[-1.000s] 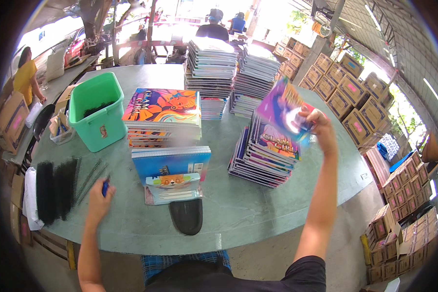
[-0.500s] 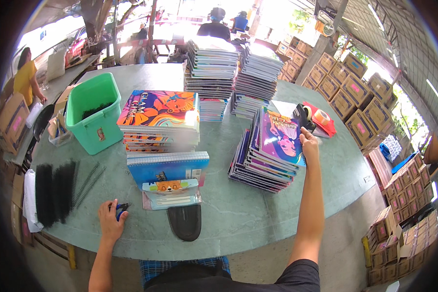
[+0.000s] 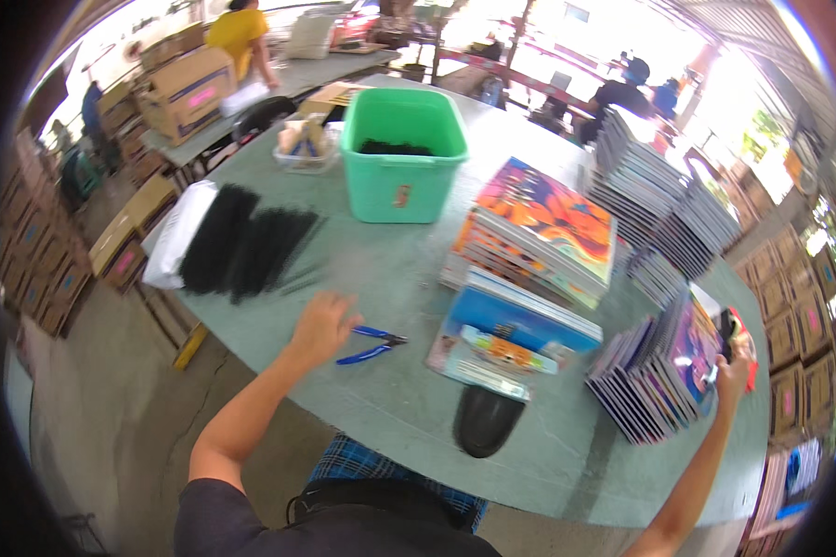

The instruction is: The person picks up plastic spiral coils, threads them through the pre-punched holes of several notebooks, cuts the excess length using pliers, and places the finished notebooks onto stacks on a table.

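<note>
My left hand (image 3: 325, 327) is just above the tabletop, fingers loosely spread and holding nothing. Beside its fingertips lie blue-handled cutting pliers (image 3: 373, 345), jaws pointing right. At the right, my right hand (image 3: 736, 367) is against the edge of a leaning stack of spiral notebooks (image 3: 655, 376), close to a black tape dispenser (image 3: 726, 327); blur hides its grip. Between my hands, blue-covered notebooks (image 3: 529, 311) stand on edge, with a cat-faced pouch (image 3: 506, 353) in front. Behind them sits a stack with orange-and-purple covers (image 3: 553, 213). Black spiral coils (image 3: 246, 246) lie at the left.
A green bin (image 3: 404, 186) holding black coils stands at the back, beside a clear tub (image 3: 305, 153) of small tools. Tall notebook stacks (image 3: 636, 172) rise at the back right. A black rounded pad (image 3: 489, 422) lies near the front edge. A person in yellow (image 3: 237, 42) stands beyond.
My view has swung left, so the table's things appear farther right. My left hand has let go of the pliers and moved off them toward the coils. My right hand stays by the notebook stack.
</note>
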Demonstrator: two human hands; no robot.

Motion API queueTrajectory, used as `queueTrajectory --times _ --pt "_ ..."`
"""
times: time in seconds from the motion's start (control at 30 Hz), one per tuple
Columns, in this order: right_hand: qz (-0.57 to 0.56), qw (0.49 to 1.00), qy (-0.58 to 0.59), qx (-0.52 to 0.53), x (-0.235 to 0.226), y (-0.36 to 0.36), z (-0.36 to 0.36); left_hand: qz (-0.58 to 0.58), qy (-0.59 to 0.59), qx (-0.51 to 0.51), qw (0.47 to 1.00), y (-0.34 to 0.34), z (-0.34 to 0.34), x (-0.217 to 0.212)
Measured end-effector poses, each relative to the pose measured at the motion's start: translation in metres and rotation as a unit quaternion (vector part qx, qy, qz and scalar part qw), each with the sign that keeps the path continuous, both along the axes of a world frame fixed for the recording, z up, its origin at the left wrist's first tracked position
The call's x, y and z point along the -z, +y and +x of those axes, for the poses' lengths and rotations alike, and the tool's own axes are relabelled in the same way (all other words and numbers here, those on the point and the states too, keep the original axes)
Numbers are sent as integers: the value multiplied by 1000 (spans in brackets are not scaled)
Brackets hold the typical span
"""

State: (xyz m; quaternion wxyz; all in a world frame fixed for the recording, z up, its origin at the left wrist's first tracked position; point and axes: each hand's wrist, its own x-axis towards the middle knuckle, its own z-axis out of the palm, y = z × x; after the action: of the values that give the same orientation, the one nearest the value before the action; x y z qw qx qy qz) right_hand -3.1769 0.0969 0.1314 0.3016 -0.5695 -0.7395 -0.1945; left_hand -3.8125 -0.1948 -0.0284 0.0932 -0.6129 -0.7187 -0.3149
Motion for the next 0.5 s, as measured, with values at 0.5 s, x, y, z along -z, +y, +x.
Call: queueTrajectory --times 0.5 --pt "-60 912 29 -406 25 -142 -398 -146 26 -467 872 -102 -229 -12"
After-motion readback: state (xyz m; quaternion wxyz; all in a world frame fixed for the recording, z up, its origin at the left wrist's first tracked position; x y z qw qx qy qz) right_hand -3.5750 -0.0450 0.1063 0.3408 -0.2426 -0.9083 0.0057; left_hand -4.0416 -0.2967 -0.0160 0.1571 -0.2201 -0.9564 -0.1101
